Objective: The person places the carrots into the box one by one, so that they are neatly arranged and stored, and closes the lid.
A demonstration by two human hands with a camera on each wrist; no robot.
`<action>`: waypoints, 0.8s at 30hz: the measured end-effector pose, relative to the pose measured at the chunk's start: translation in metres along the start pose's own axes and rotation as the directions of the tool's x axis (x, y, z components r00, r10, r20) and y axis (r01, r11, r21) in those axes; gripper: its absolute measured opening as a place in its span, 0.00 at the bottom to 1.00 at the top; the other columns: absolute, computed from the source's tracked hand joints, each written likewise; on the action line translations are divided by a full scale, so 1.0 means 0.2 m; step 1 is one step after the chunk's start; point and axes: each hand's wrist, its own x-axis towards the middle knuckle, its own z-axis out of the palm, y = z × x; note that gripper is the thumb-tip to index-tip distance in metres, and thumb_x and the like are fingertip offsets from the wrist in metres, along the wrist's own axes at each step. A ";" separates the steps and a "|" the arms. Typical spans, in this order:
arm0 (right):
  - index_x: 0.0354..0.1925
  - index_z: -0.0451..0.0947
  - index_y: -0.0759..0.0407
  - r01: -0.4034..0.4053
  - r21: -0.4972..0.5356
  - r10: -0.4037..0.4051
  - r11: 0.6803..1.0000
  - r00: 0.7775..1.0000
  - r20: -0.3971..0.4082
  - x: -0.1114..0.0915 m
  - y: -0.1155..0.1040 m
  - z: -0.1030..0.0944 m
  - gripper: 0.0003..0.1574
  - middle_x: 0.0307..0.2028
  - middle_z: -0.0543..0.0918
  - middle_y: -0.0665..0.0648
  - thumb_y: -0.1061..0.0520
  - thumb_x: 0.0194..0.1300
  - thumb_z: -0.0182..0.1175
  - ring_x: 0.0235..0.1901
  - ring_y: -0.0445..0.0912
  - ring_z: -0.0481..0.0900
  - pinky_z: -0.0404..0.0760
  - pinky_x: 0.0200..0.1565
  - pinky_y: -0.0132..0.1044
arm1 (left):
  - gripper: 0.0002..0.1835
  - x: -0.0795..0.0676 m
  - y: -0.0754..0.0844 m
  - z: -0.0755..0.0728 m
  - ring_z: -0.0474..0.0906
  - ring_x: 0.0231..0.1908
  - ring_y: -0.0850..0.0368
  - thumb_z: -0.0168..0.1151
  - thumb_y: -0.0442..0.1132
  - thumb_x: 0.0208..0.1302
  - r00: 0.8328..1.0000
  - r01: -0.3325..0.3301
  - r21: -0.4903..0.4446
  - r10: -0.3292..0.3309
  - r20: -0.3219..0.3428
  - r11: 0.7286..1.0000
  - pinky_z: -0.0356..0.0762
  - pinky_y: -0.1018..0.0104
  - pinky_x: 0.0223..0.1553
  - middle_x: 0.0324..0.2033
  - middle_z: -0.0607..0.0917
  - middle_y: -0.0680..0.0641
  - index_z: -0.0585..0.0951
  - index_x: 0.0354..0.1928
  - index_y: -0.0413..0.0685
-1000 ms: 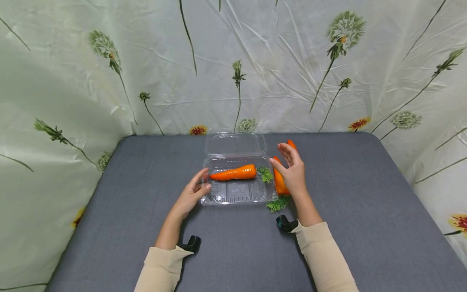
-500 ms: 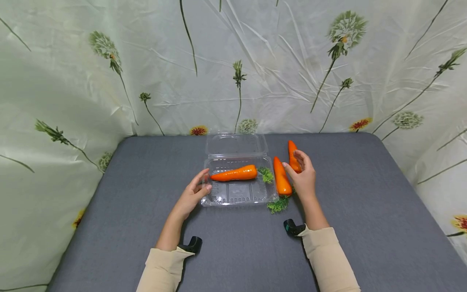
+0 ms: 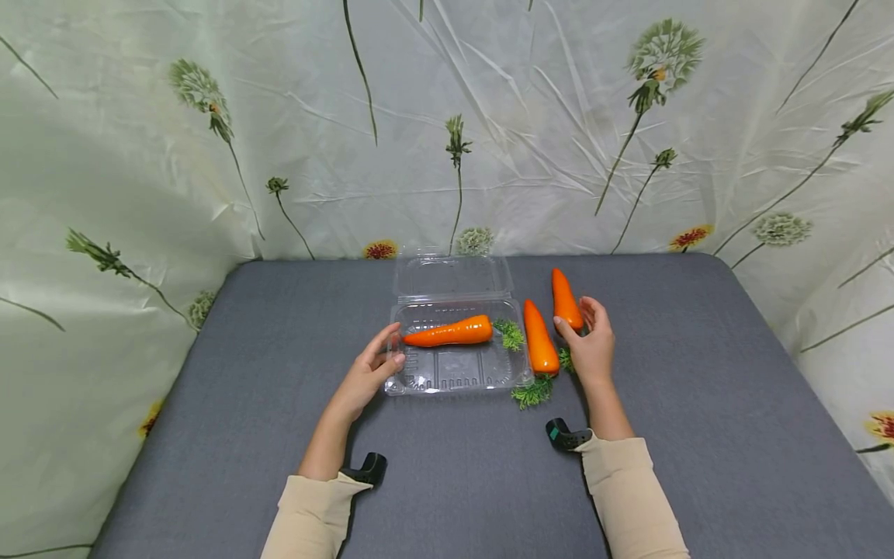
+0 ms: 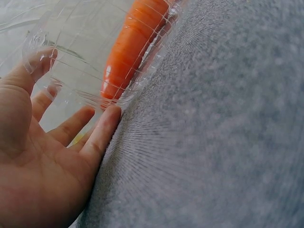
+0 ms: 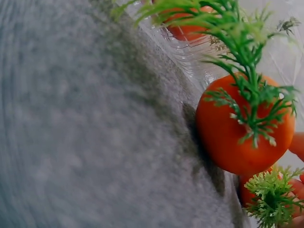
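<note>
A clear plastic clamshell container (image 3: pixel 457 380) lies with its lid raised at the back. Inside rests an orange carrot (image 3: pixel 450 332) with leafy green tops (image 3: pixel 510 334), its tip to the left. My left hand (image 3: pixel 366 373) touches the container's left end, fingers spread and fairly straight in the left wrist view. Right of the container lie two more carrots. The nearer carrot (image 3: pixel 541 341) lies beside the container's wall. My right hand (image 3: pixel 590 341) has its thumb and curled fingers around the thick end of the farther carrot (image 3: pixel 564 299), overlapping its green tops (image 5: pixel 273 199).
The grey padded table (image 3: pixel 447 481) carries everything. A pale floral cloth (image 3: pixel 307 155) hangs behind and at the sides. Black wrist cameras (image 3: pixel 567 435) stick out below beige sleeves (image 3: pixel 632 481). The nearer carrot's greens (image 3: pixel 532 392) spread past the container's front right corner.
My right hand has moved right, from beside the container and nearer carrot to the farther carrot's thick end. My left hand and the container have stayed put.
</note>
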 end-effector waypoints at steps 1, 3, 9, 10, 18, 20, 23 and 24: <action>0.57 0.63 0.68 -0.008 -0.002 0.008 1.000 1.000 0.001 0.00 0.01 0.00 0.36 0.55 0.69 0.65 0.63 0.51 0.66 0.56 0.55 0.66 0.61 0.57 0.42 | 0.30 0.00 0.00 0.00 0.66 0.51 0.38 0.52 0.29 0.63 1.000 -0.002 0.000 0.002 0.000 1.000 0.69 0.70 0.43 0.61 0.60 0.32 0.55 0.66 0.40; 0.57 0.63 0.69 -0.022 0.003 0.022 1.000 1.000 0.000 0.00 0.02 0.00 0.37 0.55 0.69 0.65 0.63 0.51 0.66 0.56 0.55 0.65 0.61 0.57 0.41 | 0.30 0.00 -0.02 0.00 0.66 0.51 0.39 0.52 0.30 0.63 1.000 -0.003 0.000 0.003 0.000 1.000 0.69 0.69 0.44 0.61 0.60 0.32 0.56 0.66 0.40; 0.57 0.62 0.70 -0.043 0.015 0.043 0.999 0.999 -0.013 0.00 0.04 0.00 0.36 0.54 0.68 0.66 0.64 0.52 0.65 0.56 0.54 0.65 0.61 0.57 0.41 | 0.30 0.03 -0.11 -0.03 0.67 0.51 0.42 0.55 0.34 0.63 1.000 0.011 -0.005 -0.011 -0.012 1.000 0.69 0.64 0.46 0.61 0.61 0.36 0.58 0.66 0.48; 0.57 0.62 0.70 -0.051 0.011 0.051 0.999 0.999 -0.012 0.00 0.04 0.00 0.36 0.54 0.68 0.66 0.64 0.52 0.65 0.56 0.54 0.65 0.61 0.57 0.41 | 0.30 0.04 -0.12 -0.03 0.68 0.51 0.43 0.56 0.35 0.63 1.000 0.006 0.000 -0.006 -0.014 1.000 0.69 0.64 0.46 0.61 0.62 0.37 0.59 0.66 0.50; 0.57 0.63 0.67 -0.121 -0.046 0.122 0.992 0.992 0.016 -0.01 0.06 -0.01 0.34 0.55 0.68 0.67 0.60 0.54 0.64 0.55 0.56 0.65 0.62 0.56 0.44 | 0.30 0.03 -0.11 -0.03 0.68 0.50 0.45 0.57 0.38 0.62 1.000 0.015 0.024 -0.014 -0.021 1.000 0.67 0.57 0.48 0.60 0.63 0.40 0.60 0.66 0.52; 0.57 0.63 0.67 -0.121 -0.056 0.122 0.991 0.992 0.017 -0.01 0.06 -0.01 0.34 0.54 0.69 0.67 0.60 0.55 0.64 0.55 0.57 0.66 0.63 0.56 0.45 | 0.30 0.04 -0.13 -0.03 0.68 0.51 0.45 0.57 0.38 0.62 1.000 0.007 0.023 -0.007 -0.019 1.000 0.68 0.58 0.48 0.60 0.63 0.40 0.60 0.66 0.53; 0.56 0.64 0.67 -0.117 -0.057 0.118 0.992 0.993 0.018 -0.01 0.07 -0.01 0.33 0.53 0.69 0.67 0.61 0.55 0.64 0.54 0.57 0.66 0.63 0.55 0.45 | 0.30 0.04 -0.12 -0.03 0.68 0.51 0.44 0.56 0.37 0.62 1.000 0.004 0.018 -0.003 -0.024 1.000 0.68 0.61 0.47 0.60 0.63 0.39 0.60 0.66 0.52; 0.56 0.64 0.67 -0.117 -0.050 0.118 0.992 0.993 0.018 -0.01 0.07 -0.01 0.32 0.53 0.69 0.67 0.61 0.55 0.63 0.54 0.57 0.66 0.63 0.55 0.45 | 0.30 0.04 -0.12 -0.03 0.68 0.50 0.44 0.56 0.37 0.62 1.000 0.000 0.016 0.000 -0.023 1.000 0.68 0.62 0.47 0.60 0.63 0.39 0.60 0.66 0.52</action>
